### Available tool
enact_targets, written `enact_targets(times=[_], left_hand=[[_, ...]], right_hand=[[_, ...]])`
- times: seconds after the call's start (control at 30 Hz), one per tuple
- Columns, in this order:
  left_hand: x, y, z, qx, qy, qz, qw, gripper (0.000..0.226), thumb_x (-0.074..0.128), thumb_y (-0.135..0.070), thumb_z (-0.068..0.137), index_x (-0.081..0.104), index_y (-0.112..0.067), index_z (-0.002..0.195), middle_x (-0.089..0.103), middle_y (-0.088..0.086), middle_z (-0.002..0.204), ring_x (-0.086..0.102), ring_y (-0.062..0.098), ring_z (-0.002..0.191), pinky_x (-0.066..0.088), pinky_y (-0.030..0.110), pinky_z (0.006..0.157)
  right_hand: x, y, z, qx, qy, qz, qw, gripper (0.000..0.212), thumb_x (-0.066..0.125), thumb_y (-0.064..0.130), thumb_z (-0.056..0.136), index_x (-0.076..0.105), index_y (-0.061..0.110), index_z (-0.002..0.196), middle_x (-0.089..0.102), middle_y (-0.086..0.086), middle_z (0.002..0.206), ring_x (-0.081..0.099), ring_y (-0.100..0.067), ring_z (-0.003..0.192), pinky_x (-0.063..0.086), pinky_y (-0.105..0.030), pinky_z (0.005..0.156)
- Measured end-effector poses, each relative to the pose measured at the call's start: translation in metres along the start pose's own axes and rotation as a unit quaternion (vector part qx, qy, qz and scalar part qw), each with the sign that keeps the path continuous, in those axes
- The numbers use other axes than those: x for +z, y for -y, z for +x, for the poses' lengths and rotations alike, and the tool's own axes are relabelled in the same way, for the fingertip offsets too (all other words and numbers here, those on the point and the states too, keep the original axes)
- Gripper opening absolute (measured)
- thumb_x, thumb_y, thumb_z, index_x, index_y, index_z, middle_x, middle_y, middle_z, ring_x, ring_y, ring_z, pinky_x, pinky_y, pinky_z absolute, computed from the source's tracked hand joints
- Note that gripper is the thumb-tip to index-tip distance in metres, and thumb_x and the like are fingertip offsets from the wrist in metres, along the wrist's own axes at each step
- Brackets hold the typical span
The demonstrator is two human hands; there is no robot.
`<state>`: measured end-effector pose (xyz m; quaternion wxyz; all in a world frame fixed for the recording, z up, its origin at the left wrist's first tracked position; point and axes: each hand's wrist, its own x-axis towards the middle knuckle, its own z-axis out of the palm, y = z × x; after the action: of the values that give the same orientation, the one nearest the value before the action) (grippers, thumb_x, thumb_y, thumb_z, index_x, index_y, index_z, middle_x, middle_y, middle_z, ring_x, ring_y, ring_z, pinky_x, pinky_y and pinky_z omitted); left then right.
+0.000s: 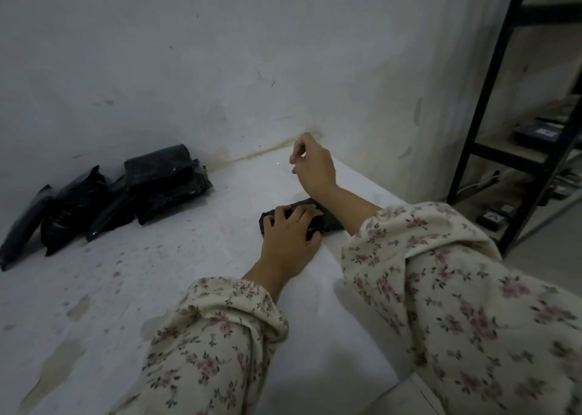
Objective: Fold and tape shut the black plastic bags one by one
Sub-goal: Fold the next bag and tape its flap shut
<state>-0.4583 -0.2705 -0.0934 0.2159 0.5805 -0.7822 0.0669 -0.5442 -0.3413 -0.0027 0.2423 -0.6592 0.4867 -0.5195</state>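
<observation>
No legible txt, nos. or brands showing anywhere. Pale label on dark box (539, 132) on shelf (504, 151) is coming out too blurred to read. Curved white mark on small dark device (491, 218) below isn't reading as any letter.

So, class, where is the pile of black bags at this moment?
In the head view, the pile lies left on the table against the wall, well left of the bag under the left hand.

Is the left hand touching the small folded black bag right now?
Touching. The head view shows the left hand spread flat on top of the folded black bag, with no gap.
</observation>
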Motion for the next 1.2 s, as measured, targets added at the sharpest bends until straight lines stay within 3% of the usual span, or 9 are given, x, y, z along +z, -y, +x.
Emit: enact_targets(times=[0.07,0.23,0.4,0.5,0.6,0.77,0.87,1.07,1.2], left_hand=[[-0.002,0.002,0.002,-0.015,0.008,0.0,1.0,0.066,0.02,-0.051,0.08,0.053,-0.025,0.131,0.053,-0.007,0.136,0.043,0.029,0.12,0.03,0.043,0.092],[-0.009,0.006,-0.002,-0.03,0.018,-0.007,0.999,0.07,0.018,-0.052,0.077,0.053,-0.026,0.132,0.054,-0.008,0.135,0.04,0.027,0.123,0.029,0.042,0.095],[-0.031,0.032,-0.028,-0.012,0.021,-0.011,1.0,0.055,0.036,-0.044,0.081,0.06,-0.022,0.126,0.058,-0.006,0.133,0.043,0.024,0.12,0.029,0.039,0.098],[-0.053,0.055,-0.056,0.008,0.028,-0.009,1.0,0.057,0.035,-0.046,0.08,0.06,-0.022,0.126,0.059,-0.007,0.131,0.043,0.02,0.115,0.031,0.032,0.097],[-0.075,0.074,-0.093,0.012,0.038,-0.006,0.999,0.05,0.047,-0.042,0.083,0.059,-0.023,0.128,0.058,-0.008,0.131,0.041,0.015,0.115,0.03,0.026,0.096],[-0.12,0.105,-0.156,-0.048,0.05,-0.084,0.994,0.057,0.03,-0.056,0.085,0.063,-0.031,0.125,0.06,-0.02,0.123,0.041,0.001,0.11,0.036,0.024,0.097],[-0.141,0.13,-0.195,-0.068,0.04,-0.084,0.993,0.053,0.03,-0.056,0.086,0.065,-0.035,0.12,0.06,-0.027,0.12,0.043,-0.001,0.104,0.037,0.022,0.093],[-0.165,0.146,-0.253,-0.047,0.016,-0.066,0.997,0.047,0.036,-0.047,0.093,0.062,-0.028,0.127,0.049,-0.03,0.124,0.041,-0.001,0.111,0.028,0.007,0.096],[-0.171,0.146,-0.261,-0.135,0.008,-0.22,0.966,0.025,0.049,-0.025,0.1,0.067,-0.029,0.117,0.057,-0.028,0.12,0.046,-0.005,0.116,0.028,0.004,0.097]], right_hand=[[0.003,-0.003,-0.001,0.019,0.009,0.013,1.0,0.037,0.043,-0.008,0.082,0.041,0.027,0.07,0.058,0.009,0.072,0.062,-0.028,0.075,0.054,-0.051,0.072],[0.004,-0.002,-0.012,0.045,0.065,0.1,0.992,0.026,0.048,-0.003,0.09,0.048,0.019,0.077,0.059,0.0,0.083,0.061,-0.014,0.066,0.045,-0.023,0.058],[0.012,0.016,-0.03,0.077,0.133,0.227,0.962,0.021,0.049,-0.005,0.091,0.05,0.015,0.084,0.055,-0.008,0.091,0.063,-0.016,0.067,0.051,-0.026,0.06],[0.022,0.035,-0.05,0.109,0.175,0.3,0.931,0.02,0.045,-0.009,0.088,0.05,0.01,0.084,0.057,-0.008,0.084,0.061,-0.018,0.064,0.05,-0.026,0.06],[0.041,0.057,-0.073,0.139,0.209,0.375,0.892,0.019,0.041,-0.005,0.09,0.048,0.01,0.081,0.06,-0.008,0.078,0.061,-0.02,0.065,0.049,-0.027,0.062],[0.084,0.089,-0.118,0.218,0.248,0.493,0.805,0.021,0.046,0.017,0.094,0.05,0.012,0.074,0.061,-0.007,0.071,0.058,-0.019,0.061,0.043,-0.028,0.063],[0.108,0.103,-0.145,0.262,0.258,0.532,0.763,0.028,0.052,0.023,0.092,0.052,0.015,0.065,0.059,-0.002,0.067,0.053,-0.016,0.056,0.039,-0.028,0.062],[0.142,0.125,-0.179,0.315,0.232,0.613,0.686,0.024,0.055,0.02,0.088,0.054,0.016,0.065,0.052,-0.001,0.066,0.047,-0.014,0.053,0.039,-0.026,0.059],[0.161,0.127,-0.191,0.333,0.216,0.635,0.662,0.019,0.054,0.022,0.088,0.049,0.017,0.07,0.05,0.0,0.063,0.042,-0.013,0.052,0.039,-0.025,0.055]])
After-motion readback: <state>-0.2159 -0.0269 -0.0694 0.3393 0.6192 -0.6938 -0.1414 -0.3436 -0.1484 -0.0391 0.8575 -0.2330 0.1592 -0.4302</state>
